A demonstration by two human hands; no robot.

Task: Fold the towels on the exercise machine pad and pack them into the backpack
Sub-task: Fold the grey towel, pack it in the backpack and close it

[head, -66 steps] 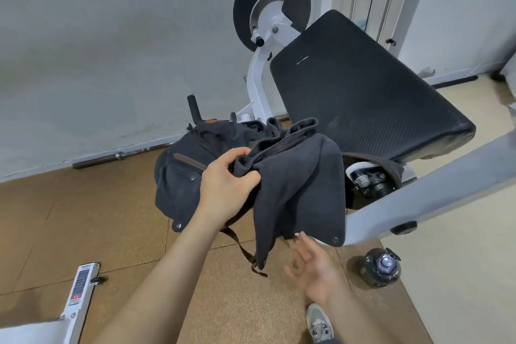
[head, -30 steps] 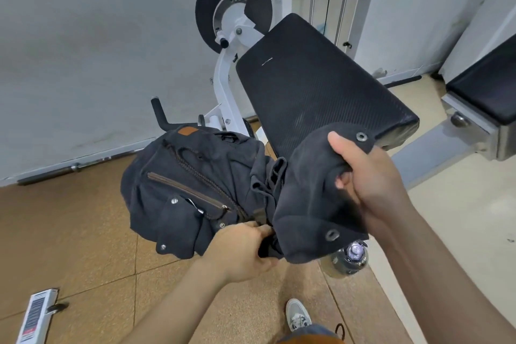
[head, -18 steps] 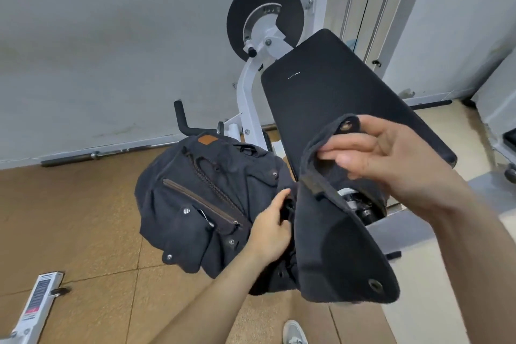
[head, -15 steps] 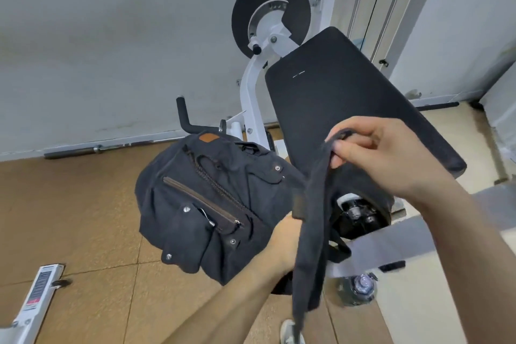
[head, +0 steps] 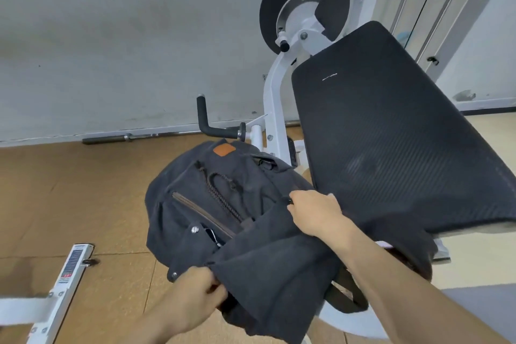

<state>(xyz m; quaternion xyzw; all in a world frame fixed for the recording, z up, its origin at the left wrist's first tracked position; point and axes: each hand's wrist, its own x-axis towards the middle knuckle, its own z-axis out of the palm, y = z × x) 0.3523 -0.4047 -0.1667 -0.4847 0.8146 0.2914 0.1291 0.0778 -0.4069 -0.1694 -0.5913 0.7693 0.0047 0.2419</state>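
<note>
Our right hand [head: 315, 213] has swung the flap [head: 268, 260] down over the backpack [head: 195, 204] and grips its top edge, while our left hand [head: 192, 294] pinches a lower corner. That backpack lies on the floor beside the bare pad [head: 391, 148], no towels showing; we're probably closing up.

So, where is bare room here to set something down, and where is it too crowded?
Free: the black ribbed machine pad, bare above the right hand; the brown floor between the grey wall, the dark canvas backpack and the white labelled bar. Crowded: beside the pad's near edge, where both hands grip the backpack, the left hand on its flap.
</note>
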